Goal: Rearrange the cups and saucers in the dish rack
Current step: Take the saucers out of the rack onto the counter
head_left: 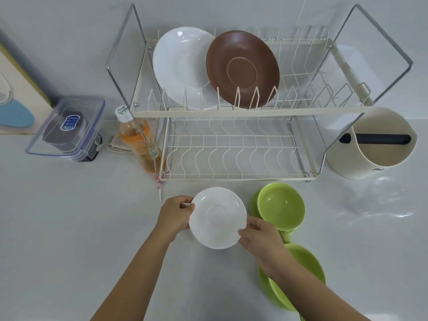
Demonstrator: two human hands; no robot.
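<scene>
A white saucer [217, 217] is held over the counter in front of the two-tier wire dish rack [231, 113]. My left hand [174, 216] grips its left rim and my right hand [261, 239] grips its lower right rim. On the rack's upper tier a white saucer [180, 66] and a brown saucer [243, 68] stand on edge between the prongs. The lower tier [231, 147] holds nothing. A green cup [281, 206] sits on a green saucer to the right of the held saucer. Another green cup and saucer [308, 262] lie partly under my right forearm.
An orange bottle [139, 140] stands at the rack's left foot beside a folded cloth [115, 147]. A clear lidded plastic box [69, 126] sits further left. A cream round container [372, 144] with a dark bar stands right of the rack. Crumpled clear plastic [379, 200] lies before it.
</scene>
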